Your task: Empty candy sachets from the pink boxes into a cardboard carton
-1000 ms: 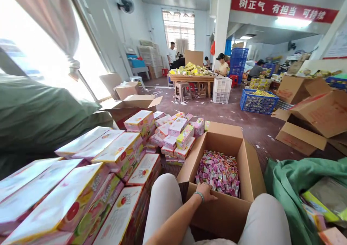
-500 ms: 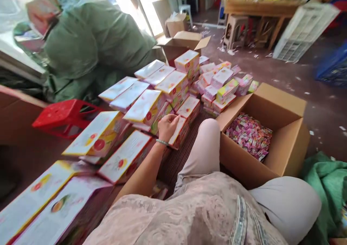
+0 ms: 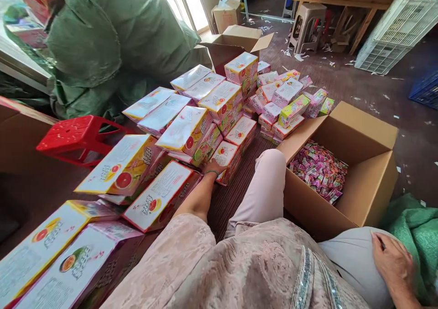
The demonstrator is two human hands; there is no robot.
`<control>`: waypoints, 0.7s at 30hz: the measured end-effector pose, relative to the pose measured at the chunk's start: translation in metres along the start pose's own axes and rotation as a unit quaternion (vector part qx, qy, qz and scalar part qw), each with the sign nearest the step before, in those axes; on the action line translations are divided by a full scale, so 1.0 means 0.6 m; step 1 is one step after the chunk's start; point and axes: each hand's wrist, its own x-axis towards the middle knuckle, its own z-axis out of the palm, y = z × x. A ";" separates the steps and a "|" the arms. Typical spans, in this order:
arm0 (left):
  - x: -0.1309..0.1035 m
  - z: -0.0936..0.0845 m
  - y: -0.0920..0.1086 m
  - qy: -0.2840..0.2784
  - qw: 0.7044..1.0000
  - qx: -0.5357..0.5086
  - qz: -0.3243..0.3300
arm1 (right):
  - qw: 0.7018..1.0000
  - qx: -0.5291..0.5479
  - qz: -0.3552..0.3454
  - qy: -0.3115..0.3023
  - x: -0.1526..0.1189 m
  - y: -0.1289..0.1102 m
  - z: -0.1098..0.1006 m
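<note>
- The left hand (image 3: 214, 166) reaches down to a red-edged fruit-print carton (image 3: 224, 153); its fingers lie against the near end, partly hidden, so whether they grip it cannot be told.
- A second red-edged carton (image 3: 241, 130) sits just beyond those fingers, end to end with the first, likely lined up for easy reach.
- Yellow-edged cartons (image 3: 185, 124) stand stacked in rows beside and beyond the same fingers, broad faces up, which probably keeps the piles steady.
- Smaller cartons (image 3: 289, 92) lie heaped farther ahead, at mixed angles, apparently unsorted.
- The open cardboard box (image 3: 376, 192) stands between the knees, right of the left fingers, perhaps to keep its loose wrapped packets (image 3: 318, 170) near both hands.
- The right hand (image 3: 393, 259) rests on the right knee (image 3: 357, 249), its fingers loosely open, seemingly idle.
</note>
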 end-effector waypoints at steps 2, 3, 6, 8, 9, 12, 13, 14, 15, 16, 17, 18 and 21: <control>0.017 0.016 0.001 -0.008 1.000 0.012 -0.015 | 0.999 -0.029 -0.026 -0.006 -0.009 0.008 0.012; 0.024 0.022 0.001 -0.006 1.000 0.019 -0.019 | 0.998 -0.048 -0.035 0.003 -0.014 0.015 0.017; 0.041 0.036 0.002 0.007 0.999 0.029 -0.027 | 0.993 -0.084 -0.070 0.053 -0.024 0.038 0.032; 0.047 0.044 0.005 0.025 0.999 0.025 -0.027 | 0.987 -0.104 -0.092 0.082 -0.026 0.049 0.041; 0.047 0.049 0.006 0.034 0.999 0.021 -0.025 | 0.984 -0.114 -0.101 0.089 -0.026 0.051 0.044; 0.044 0.063 0.011 0.052 0.998 0.017 -0.020 | 0.978 -0.134 -0.130 0.088 -0.023 0.047 0.043; 0.043 0.066 0.012 0.055 0.998 0.015 -0.021 | 0.977 -0.137 -0.138 0.087 -0.022 0.044 0.041; 0.044 0.068 0.014 0.059 0.998 0.014 -0.023 | 0.976 -0.140 -0.142 0.086 -0.021 0.040 0.038; 0.046 0.068 0.015 0.063 0.998 0.012 -0.026 | 0.976 -0.142 -0.141 0.085 -0.021 0.037 0.035; 0.049 0.068 0.017 0.067 0.997 0.010 -0.030 | 0.976 -0.144 -0.138 0.086 -0.021 0.035 0.033; 0.054 0.067 0.019 0.071 0.997 0.008 -0.035 | 0.977 -0.147 -0.132 0.085 -0.021 0.034 0.032; 0.059 0.066 0.021 0.074 0.996 0.007 -0.043 | 0.977 -0.148 -0.128 0.083 -0.021 0.033 0.031; 0.071 0.066 0.028 0.082 0.994 0.003 -0.070 | 0.978 -0.147 -0.129 0.072 -0.021 0.035 0.032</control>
